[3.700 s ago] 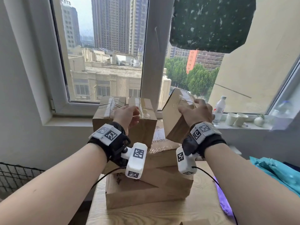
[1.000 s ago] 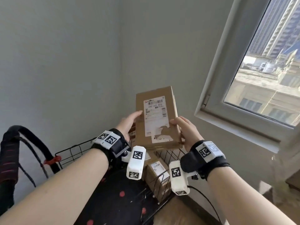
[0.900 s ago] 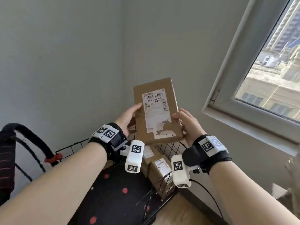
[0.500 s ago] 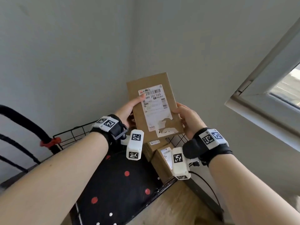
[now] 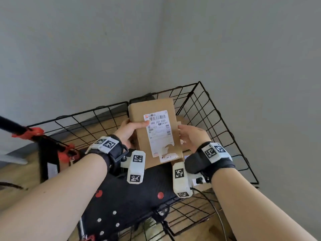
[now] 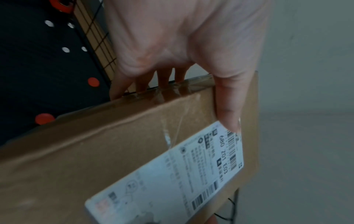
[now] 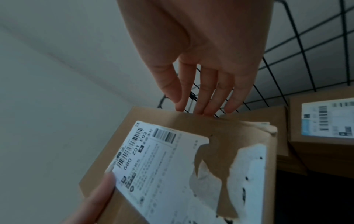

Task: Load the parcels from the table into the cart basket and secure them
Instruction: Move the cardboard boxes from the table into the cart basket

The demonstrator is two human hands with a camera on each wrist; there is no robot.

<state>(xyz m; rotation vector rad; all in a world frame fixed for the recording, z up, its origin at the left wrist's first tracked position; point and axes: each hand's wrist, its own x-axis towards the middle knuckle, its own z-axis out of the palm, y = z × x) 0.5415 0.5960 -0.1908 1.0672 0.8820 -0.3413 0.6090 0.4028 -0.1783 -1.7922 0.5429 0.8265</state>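
Note:
A brown cardboard parcel (image 5: pixel 154 133) with a torn white shipping label is held tilted just inside the black wire cart basket (image 5: pixel 199 82). My left hand (image 5: pixel 128 131) grips its left edge: in the left wrist view the thumb (image 6: pixel 228 109) lies on the label face of the parcel (image 6: pixel 114 151) and the fingers reach behind. My right hand (image 5: pixel 189 138) has straight fingers (image 7: pixel 201 91) resting against the right edge of the parcel (image 7: pixel 191 166). Other labelled parcels (image 7: pixel 325 121) lie in the basket below and to the right.
The basket stands in a corner between two grey walls. Black fabric with red and white dots (image 5: pixel 130 197) covers its near side. A black cart handle with red clamps (image 5: pixel 34 132) stands at the left. Wooden floor shows under the wire.
The parcel, held at chest height against the wall, has come down into the basket with both hands still on it. The view has swung down and the window has left it.

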